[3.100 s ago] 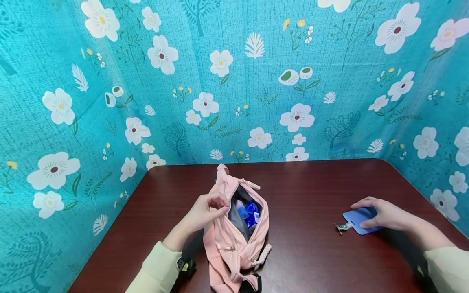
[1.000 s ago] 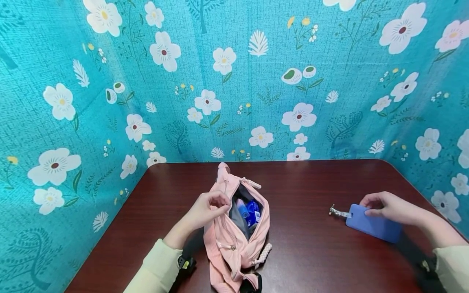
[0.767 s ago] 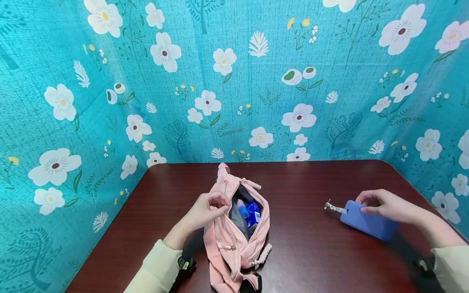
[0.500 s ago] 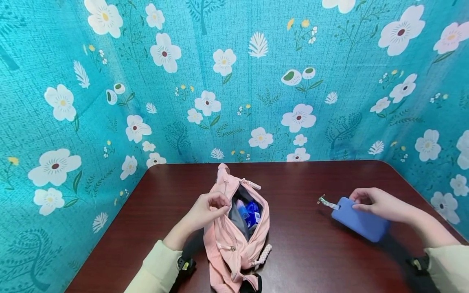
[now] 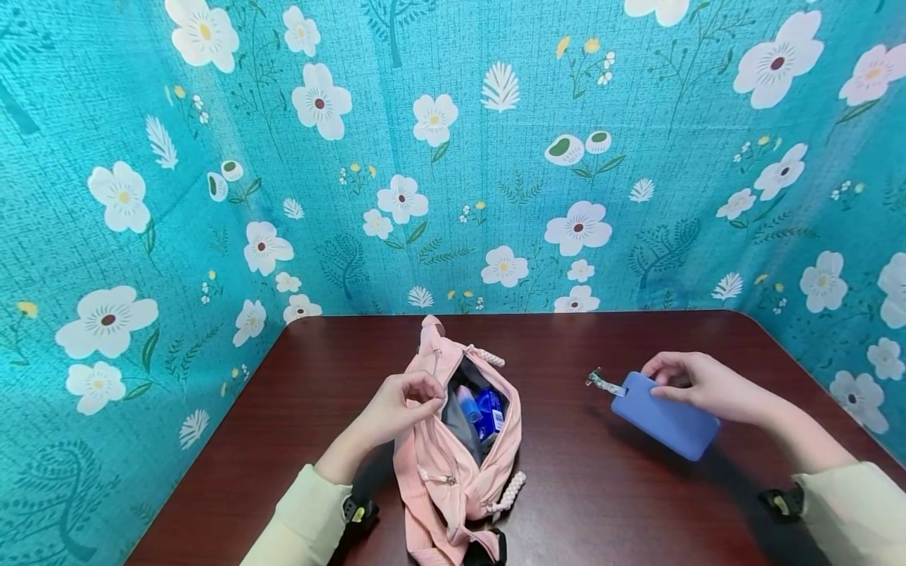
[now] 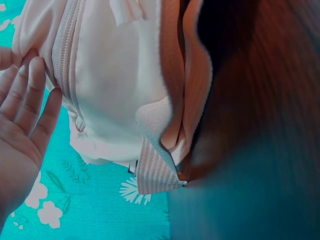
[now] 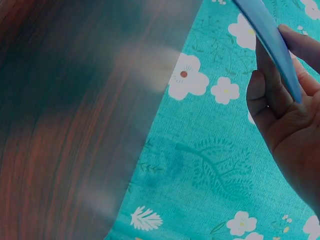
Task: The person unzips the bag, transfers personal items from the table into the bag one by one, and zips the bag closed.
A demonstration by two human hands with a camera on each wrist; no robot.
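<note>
A pink sling bag (image 5: 506, 446) lies unzipped left of the table's middle, its grey lining showing. My left hand (image 5: 396, 407) pinches the left edge of its opening; the left wrist view shows the fingers (image 6: 32, 95) at the fabric beside a zipper. Inside lie a small blue packet (image 5: 488, 413) and a tube with a blue cap (image 5: 468, 405). To the right, my right hand (image 5: 708, 385) holds a flat blue card holder (image 5: 665, 417) by its upper edge, tilted and raised off the table. A short patterned strap (image 5: 607, 385) with a small clip sticks out from its slot.
The dark wooden table (image 5: 580, 503) has rounded far corners. A teal flowered cloth (image 5: 495, 196) hangs behind it and at both sides. The bag's webbing strap (image 5: 418, 511) trails toward the near edge, with a black buckle (image 5: 488, 550) there.
My right hand has lifted the card holder from the table, changed how it holds it, and carried it left toward the bag. My left hand and the bag have stayed in place.
</note>
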